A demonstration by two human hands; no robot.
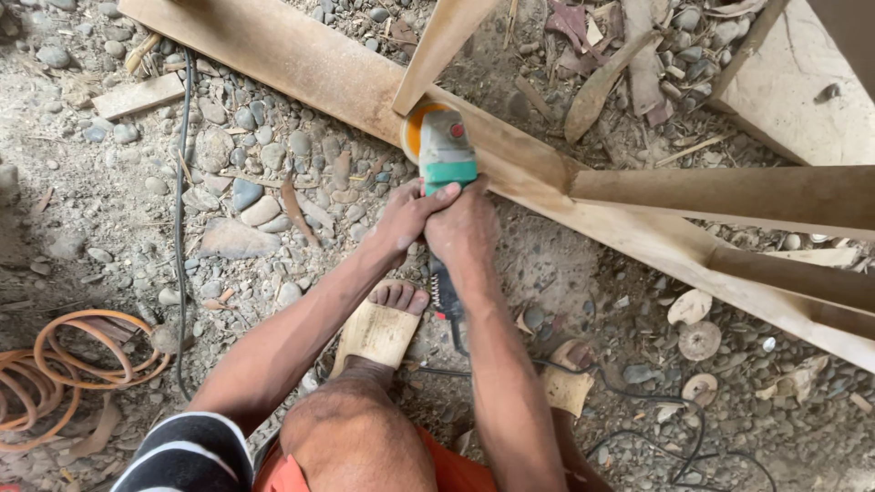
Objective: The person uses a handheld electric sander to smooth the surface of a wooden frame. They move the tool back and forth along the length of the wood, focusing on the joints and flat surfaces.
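While no container shows on the stony ground, both hands wrap a green angle grinder [444, 150]. Left hand [407, 217] and right hand [462, 228] are closed tight around its body, its orange disc [412, 130] touching the long wooden plank [319, 68].

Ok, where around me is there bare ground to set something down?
The barest patch is the sandy ground at left, between the thin black cable and the orange hose coil. Crowded: both hands, left hand and right hand, clamp the green angle grinder at the long plank; scrap wood litters the upper right.
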